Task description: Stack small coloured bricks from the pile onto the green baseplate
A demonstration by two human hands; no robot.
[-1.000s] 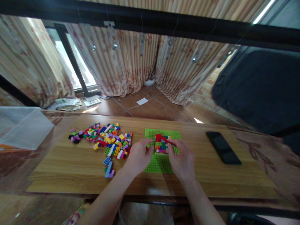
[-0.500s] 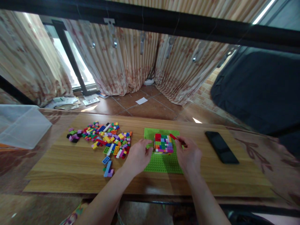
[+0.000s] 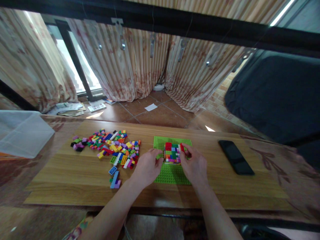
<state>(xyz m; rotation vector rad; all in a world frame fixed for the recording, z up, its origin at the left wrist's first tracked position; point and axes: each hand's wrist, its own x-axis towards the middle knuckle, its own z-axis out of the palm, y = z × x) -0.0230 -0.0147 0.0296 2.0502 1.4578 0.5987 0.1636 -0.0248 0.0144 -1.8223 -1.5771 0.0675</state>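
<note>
A block build of many colours stands on a green baseplate, its top a patchwork of studs with a larger red piece at the back left corner. My left hand is at its left side, with curled thumb and forefinger against the edge. Between the fingertips of my right hand is a narrow red toy brick, held over the build's right back edge. My fingers hide part of the build's right side; whether the brick touches the studs I cannot tell.
Loose toy bricks lie heaped on the wooden table to the left, a few nearer me. A black phone lies at the right. A clear plastic bin stands at the far left, and a dark rail crosses above.
My right hand has moved left with the red toy brick, from beside the build to over its right edge. My left hand stays at the build's left side.
</note>
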